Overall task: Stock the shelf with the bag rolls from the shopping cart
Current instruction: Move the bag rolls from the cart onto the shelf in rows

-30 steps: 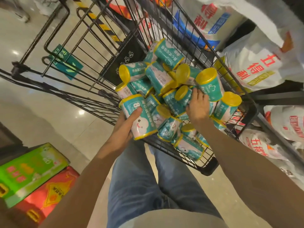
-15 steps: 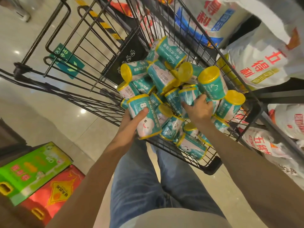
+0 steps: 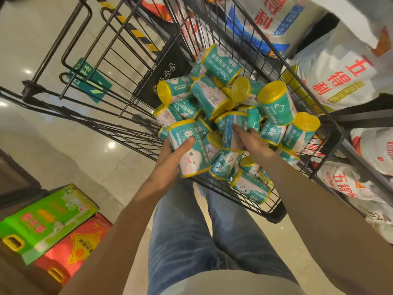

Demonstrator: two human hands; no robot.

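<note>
The black wire shopping cart (image 3: 274,201) holds a loose heap of teal bag rolls (image 3: 214,96) with yellow ends, piled against its near right corner. At the near left edge of the heap, just over the cart's near rim, the left hand (image 3: 170,156) is wrapped around one roll with a smiling cloud face (image 3: 189,152), thumb pressed across its label, the roll tilted with one yellow-rimmed end up. Just right of it, inside the cart, the right hand (image 3: 248,139) reaches into the heap with fingers curled around another roll (image 3: 234,130) standing roughly upright; that roll touches its neighbours on all sides. Beyond the cart's right side, large white sacks with red characters (image 3: 331,75) lie on dark shelving. On the floor to the near left of the cart sit a green carton (image 3: 46,220) and a red carton (image 3: 76,245), touching each other. Below the cart's near rim the person's blue jeans (image 3: 191,226) show.
</note>
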